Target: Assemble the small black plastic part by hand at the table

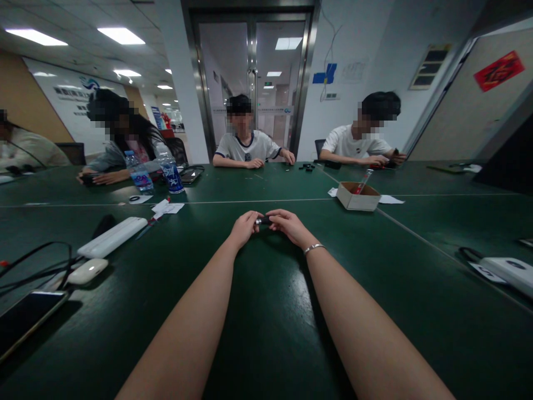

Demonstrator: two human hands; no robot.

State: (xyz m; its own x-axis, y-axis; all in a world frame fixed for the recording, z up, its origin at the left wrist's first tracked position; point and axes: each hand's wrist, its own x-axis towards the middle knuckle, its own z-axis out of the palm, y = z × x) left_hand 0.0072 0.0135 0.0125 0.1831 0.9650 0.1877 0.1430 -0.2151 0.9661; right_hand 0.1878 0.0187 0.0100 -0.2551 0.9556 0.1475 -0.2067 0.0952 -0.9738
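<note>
Currently, left hand [246, 226]: curled nearly closed, pinching the silver end of a small black-and-silver cylindrical piece [263, 220].
Right hand [287, 225]: bent inward in a similar pinch on the black end, ringed at the wrist by a thin silver metal bangle [313, 248].
Cylindrical piece: spanning the small gap between both hands, roughly level; impossible to tell whether touching the smooth dark-green tabletop [266, 311].
Seam ahead: running pale and straight across the tabletop, just beyond the hands [233, 201].
Room leftward: reaching to a long white rectangular device [114, 236], a rounded white case [88, 271] and a dark-screened smartphone [31, 316], all well apart from the left hand.
Room rightward: reaching to a shallow open cardboard box [358, 202], beyond and right of the right hand.
Bottles: two clear plastic ones with blue labels [170, 173], side by side past the seam; printed too small to read.
Wall board: white, with a blue swirl logo and blurred dark lettering [69, 91].
Red paper sign: hung at upper right, marked with one large dark character, not clearly legible [498, 71].
</note>
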